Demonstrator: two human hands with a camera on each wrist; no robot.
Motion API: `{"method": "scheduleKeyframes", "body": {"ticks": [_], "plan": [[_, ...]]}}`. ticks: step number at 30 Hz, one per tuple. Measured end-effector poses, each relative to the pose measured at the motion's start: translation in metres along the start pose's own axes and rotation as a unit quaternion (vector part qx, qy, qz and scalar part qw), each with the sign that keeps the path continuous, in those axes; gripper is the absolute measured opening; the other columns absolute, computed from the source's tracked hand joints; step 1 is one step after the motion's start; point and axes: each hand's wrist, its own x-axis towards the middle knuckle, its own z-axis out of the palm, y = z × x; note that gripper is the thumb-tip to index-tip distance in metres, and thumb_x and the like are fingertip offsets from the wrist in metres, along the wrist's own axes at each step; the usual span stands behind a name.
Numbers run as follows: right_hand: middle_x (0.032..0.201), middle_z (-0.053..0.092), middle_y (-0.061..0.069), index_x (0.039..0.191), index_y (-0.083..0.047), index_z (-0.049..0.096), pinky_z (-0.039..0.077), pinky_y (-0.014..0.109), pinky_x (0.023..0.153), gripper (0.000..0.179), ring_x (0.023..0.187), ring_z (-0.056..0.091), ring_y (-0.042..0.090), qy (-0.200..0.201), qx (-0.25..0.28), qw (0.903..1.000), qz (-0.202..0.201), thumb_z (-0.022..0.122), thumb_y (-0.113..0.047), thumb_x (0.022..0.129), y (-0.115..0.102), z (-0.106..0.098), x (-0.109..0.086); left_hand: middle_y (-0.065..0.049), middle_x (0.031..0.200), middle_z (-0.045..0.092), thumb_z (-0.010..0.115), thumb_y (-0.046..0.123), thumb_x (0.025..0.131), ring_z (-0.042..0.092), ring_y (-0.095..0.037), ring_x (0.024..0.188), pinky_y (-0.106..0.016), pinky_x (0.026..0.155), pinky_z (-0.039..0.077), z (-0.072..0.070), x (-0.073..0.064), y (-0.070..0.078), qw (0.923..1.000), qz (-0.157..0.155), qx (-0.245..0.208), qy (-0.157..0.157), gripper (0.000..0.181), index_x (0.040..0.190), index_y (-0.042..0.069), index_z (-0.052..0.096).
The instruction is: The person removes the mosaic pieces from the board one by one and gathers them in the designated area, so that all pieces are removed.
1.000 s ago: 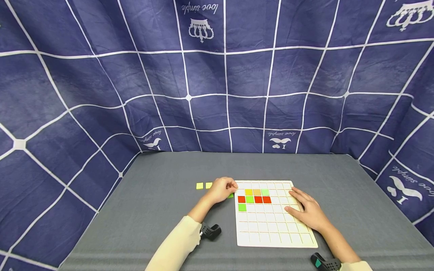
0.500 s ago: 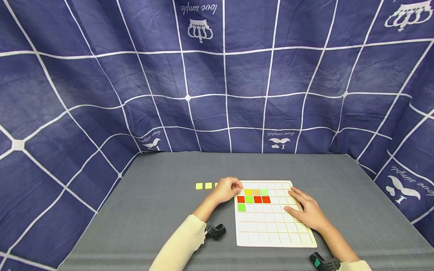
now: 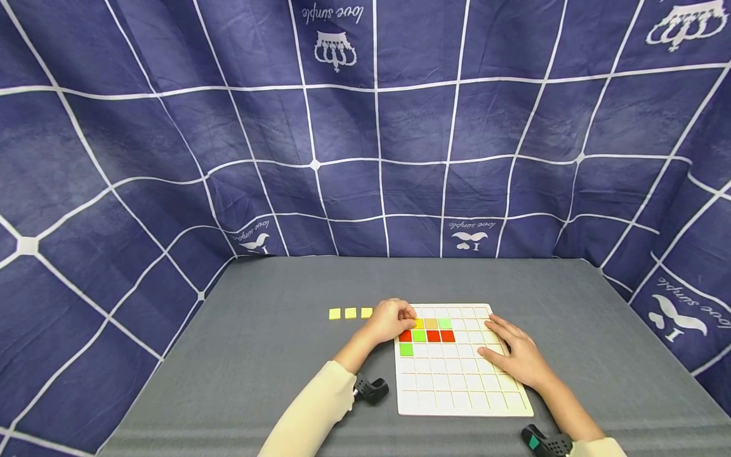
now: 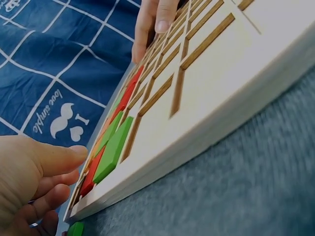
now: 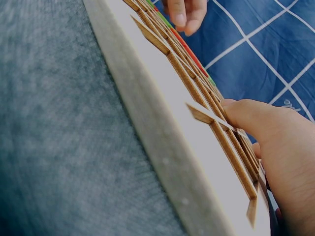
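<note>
The white grid board (image 3: 457, 384) lies on the table, with several coloured tiles in its upper left cells. My left hand (image 3: 389, 320) is over the board's upper left corner, fingers curled and thumb close to the index finger. Its fingertips are right by the yellow tile (image 3: 419, 324) and red tile (image 3: 405, 336); whether they pinch a tile I cannot tell. A green tile (image 4: 114, 147) sits in the row below. My right hand (image 3: 516, 355) rests on the board's right edge, fingers spread and thumb (image 5: 241, 110) lying over the grid.
Three pale yellow tiles (image 3: 351, 313) lie in a row on the grey table (image 3: 274, 355), left of the board. Another green tile (image 4: 76, 229) lies off the board, beside its edge. A blue checked curtain (image 3: 342, 127) closes off the back and sides.
My left hand has moved right, from beside the board's left edge to over its upper left cells, uncovering the third pale yellow tile. My right hand stays at the right edge.
</note>
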Motion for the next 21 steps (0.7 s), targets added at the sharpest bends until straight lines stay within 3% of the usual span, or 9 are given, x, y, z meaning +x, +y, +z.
{"method": "scheduleKeyframes", "body": {"ticks": [16,21], "plan": [[0.143,0.046,0.022,0.134,0.002,0.055,0.027,0.064,0.098,0.064,0.13,0.039,0.047,0.002,0.004,1.0,-0.005,0.075,-0.033,0.083,-0.0021,-0.0012,-0.0003,0.002,0.081,0.06,0.081,0.016,0.079,0.054,-0.008,0.077,-0.019,0.07,0.043,0.0106,0.0069,0.0009,0.9987,0.012,0.05,-0.004,0.014,0.09,0.01,0.074],[0.143,0.045,0.022,0.135,0.002,0.055,0.027,0.065,0.098,0.065,0.13,0.039,0.047,0.0,0.005,1.0,-0.002,0.075,-0.033,0.084,-0.0023,-0.0016,0.0,0.002,0.082,0.059,0.081,0.014,0.079,0.055,-0.009,0.077,-0.02,0.071,0.045,0.0089,0.0061,0.004,0.9988,0.02,0.045,0.0,0.015,0.091,0.008,0.074]]}}
